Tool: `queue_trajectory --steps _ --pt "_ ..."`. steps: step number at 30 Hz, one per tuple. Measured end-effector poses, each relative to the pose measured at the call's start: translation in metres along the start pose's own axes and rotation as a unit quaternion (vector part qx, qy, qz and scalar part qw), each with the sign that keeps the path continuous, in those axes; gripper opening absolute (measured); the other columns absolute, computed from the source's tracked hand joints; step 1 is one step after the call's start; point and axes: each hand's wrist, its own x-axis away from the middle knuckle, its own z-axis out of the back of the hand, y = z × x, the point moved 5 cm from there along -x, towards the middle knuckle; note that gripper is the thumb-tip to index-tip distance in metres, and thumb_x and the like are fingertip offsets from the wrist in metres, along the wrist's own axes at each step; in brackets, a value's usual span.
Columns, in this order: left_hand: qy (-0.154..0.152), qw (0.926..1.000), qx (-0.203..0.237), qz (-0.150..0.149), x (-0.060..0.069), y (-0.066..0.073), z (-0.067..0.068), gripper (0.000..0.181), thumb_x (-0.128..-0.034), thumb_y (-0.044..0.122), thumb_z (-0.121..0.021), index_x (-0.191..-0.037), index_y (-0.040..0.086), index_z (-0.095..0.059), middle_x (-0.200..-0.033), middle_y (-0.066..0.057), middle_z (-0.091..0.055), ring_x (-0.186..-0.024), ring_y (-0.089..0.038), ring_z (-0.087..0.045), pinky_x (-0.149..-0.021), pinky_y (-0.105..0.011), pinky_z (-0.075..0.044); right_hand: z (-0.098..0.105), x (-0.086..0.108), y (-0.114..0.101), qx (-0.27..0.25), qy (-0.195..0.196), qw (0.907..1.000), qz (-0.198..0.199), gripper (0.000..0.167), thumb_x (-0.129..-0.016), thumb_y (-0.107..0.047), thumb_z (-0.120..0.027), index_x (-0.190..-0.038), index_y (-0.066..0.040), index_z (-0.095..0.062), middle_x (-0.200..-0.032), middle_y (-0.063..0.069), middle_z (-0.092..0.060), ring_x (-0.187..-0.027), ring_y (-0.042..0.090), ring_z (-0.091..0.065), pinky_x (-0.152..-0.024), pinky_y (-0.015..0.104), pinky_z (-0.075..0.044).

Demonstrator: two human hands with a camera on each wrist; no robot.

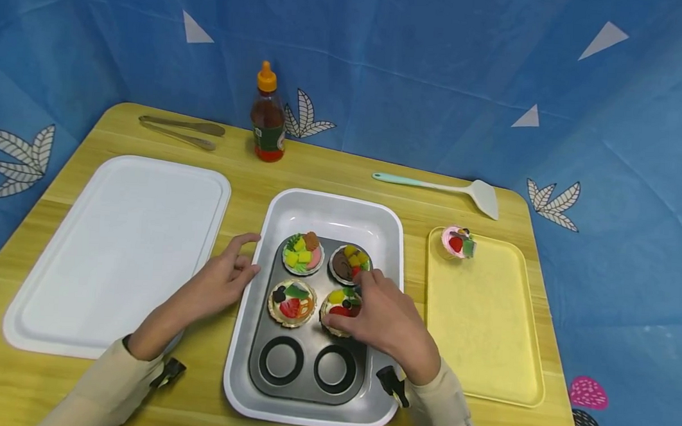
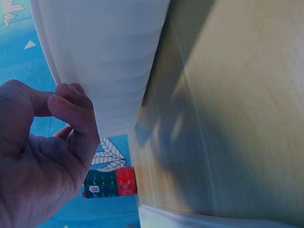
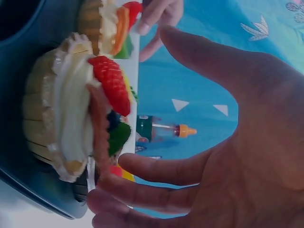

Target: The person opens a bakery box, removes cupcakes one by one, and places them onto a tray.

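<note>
Blue cloth (image 1: 382, 80) hangs behind the bench (image 1: 332, 169). Left of the tin (image 1: 310, 339), the left hand (image 1: 222, 277) bends loosely, gripping nothing; at the tin's middle right, the right hand (image 1: 390, 318) arches around a tart (image 1: 339, 302), thumb and fingers apart. Probably light with fragile topping, it should suit a gentle side pinch.

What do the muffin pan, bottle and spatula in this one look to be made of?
Muffin pan: probably coated metal; smooth dark grey with a soft sheen.
Bottle: likely glossy plastic, judging by its see-through shoulder, though glass isn't ruled out.
Spatula: plastic or silicone; even pale colour, no metallic glint.
</note>
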Motion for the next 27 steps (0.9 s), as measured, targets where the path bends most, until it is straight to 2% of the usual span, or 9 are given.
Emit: queue_trajectory --steps 5,12,21,27 --pt "0.0 1.0 -0.003 -0.002 0.0 0.0 0.0 0.051 -0.1023 0.006 -0.054 -0.147 0.0 -0.03 -0.074 -0.002 -0.062 -0.055 -0.009 -0.048 -0.062 -0.027 -0.044 -0.007 -0.001 -0.002 0.013 -0.008 0.9999 -0.003 0.091 -0.069 -0.068 -0.08 -0.128 -0.002 -0.059 -0.1 0.007 -0.058 -0.081 0.021 -0.055 -0.068 0.04 -0.05" --pt "0.002 1.0 -0.007 -0.001 0.0 0.001 0.0 0.051 -0.1022 0.006 -0.054 -0.147 0.0 -0.03 -0.073 0.0 -0.06 -0.054 -0.009 -0.047 -0.061 -0.027 -0.043 -0.019 -0.003 -0.002 0.011 -0.025 0.9995 -0.016 0.096 -0.066 -0.068 -0.082 -0.127 0.001 -0.057 -0.1 0.009 -0.058 -0.083 0.023 -0.056 -0.068 0.039 -0.051" --pt "0.0 1.0 -0.004 0.001 0.0 -0.002 0.001 0.052 -0.1023 0.007 -0.054 -0.147 0.0 -0.03 -0.074 -0.001 -0.062 -0.054 -0.009 -0.048 -0.06 -0.027 -0.044 -0.029 -0.004 -0.002 0.015 -0.03 0.9993 -0.017 0.104 -0.064 -0.069 -0.083 -0.132 0.004 -0.053 -0.113 0.016 -0.058 -0.085 0.026 -0.059 -0.07 0.042 -0.054" --pt "0.001 1.0 0.0 -0.003 0.0 -0.002 0.0 0.051 -0.102 0.006 -0.055 -0.147 0.0 -0.03 -0.072 0.0 -0.061 -0.054 -0.009 -0.048 -0.058 -0.027 -0.043 -0.032 -0.004 -0.001 0.027 -0.03 0.999 -0.02 0.105 -0.062 -0.067 -0.085 -0.131 0.007 -0.054 -0.114 0.018 -0.055 -0.079 0.026 -0.06 -0.069 0.042 -0.056"
